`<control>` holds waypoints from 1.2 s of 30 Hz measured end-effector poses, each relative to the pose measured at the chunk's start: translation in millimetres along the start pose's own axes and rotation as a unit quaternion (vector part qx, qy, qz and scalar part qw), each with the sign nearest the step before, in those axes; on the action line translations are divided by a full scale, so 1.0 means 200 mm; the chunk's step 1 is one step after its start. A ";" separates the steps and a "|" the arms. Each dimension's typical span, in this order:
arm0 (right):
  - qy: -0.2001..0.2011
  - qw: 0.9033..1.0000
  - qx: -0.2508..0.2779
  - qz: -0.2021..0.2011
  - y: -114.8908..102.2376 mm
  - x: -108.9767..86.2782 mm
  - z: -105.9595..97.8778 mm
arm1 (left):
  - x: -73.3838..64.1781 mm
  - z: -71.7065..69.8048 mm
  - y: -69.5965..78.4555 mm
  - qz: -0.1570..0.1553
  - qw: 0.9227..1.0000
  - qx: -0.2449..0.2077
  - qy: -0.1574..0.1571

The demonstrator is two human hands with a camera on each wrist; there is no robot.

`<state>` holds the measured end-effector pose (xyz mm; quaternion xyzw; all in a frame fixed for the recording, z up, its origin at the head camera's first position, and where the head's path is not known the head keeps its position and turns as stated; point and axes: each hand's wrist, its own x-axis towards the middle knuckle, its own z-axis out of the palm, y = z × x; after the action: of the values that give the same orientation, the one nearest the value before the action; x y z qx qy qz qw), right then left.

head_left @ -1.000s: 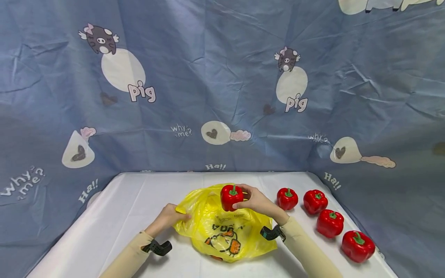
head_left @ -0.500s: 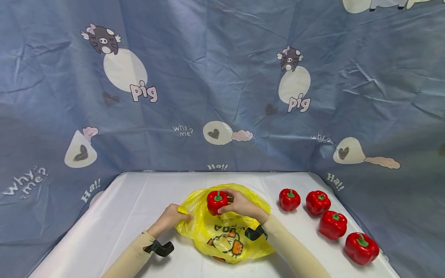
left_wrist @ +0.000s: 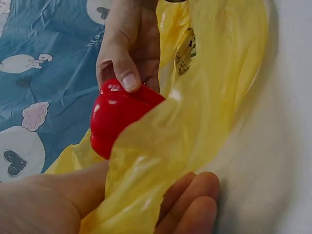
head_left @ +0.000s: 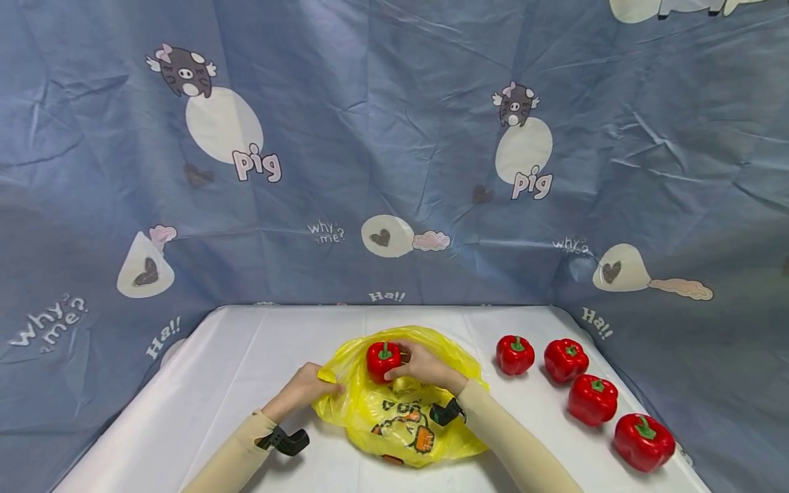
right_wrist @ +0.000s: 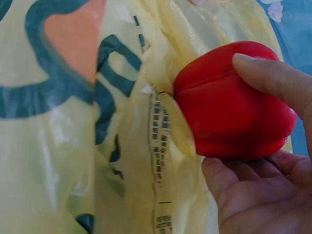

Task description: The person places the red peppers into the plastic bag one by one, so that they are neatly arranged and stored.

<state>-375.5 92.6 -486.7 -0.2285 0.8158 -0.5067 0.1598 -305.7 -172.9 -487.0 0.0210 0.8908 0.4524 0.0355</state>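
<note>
Fingers [left_wrist: 197, 195] of the left hand [head_left: 303, 390] are curled round the left edge of the yellow bag [head_left: 461, 441], with film caught between them and the thumb; a dark band [head_left: 286, 440] sits on that wrist, left of the bag. The bag lies on a white table [head_left: 259, 342], its mouth spread, a dark and orange print on its near side. At the bag's mouth, left of its middle, is a red pepper [head_left: 382, 363], green stem up; the left wrist view shows film in front of part of it. How deep it sits cannot be told. Gripping it from its right side is the right hand [head_left: 425, 366], thumb on the near side, wrist over the bag. Right of the bag rest four more peppers: one [head_left: 515, 356] nearest it, a second [head_left: 566, 361] further right, a third [head_left: 592, 400] just nearer the wearer, and a fourth [head_left: 644, 443] nearest the wearer and furthest right.
</note>
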 end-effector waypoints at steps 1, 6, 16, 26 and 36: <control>-0.001 1.000 0.003 -0.002 0.00 0.01 0.01 | 0.00 0.00 0.00 0.002 1.000 0.001 -0.002; 0.006 1.000 -0.008 -0.016 0.02 0.02 0.01 | 0.00 0.01 -0.01 0.005 1.000 -0.001 -0.016; 0.009 1.000 -0.022 -0.008 0.01 0.01 0.00 | 0.00 0.02 0.00 -0.004 1.000 -0.007 -0.017; -0.043 0.998 -0.050 -0.015 -0.02 -0.10 -0.04 | 0.00 0.02 -0.01 -0.008 1.000 -0.002 -0.017; -0.011 0.998 -0.046 -0.028 -0.08 -0.28 -0.11 | 0.00 0.01 -0.02 0.013 1.000 -0.011 -0.024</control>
<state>-335.7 132.3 -460.8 -0.2638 0.8298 -0.4702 0.1439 -306.4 -173.6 -492.0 0.0432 0.8844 0.4619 0.0508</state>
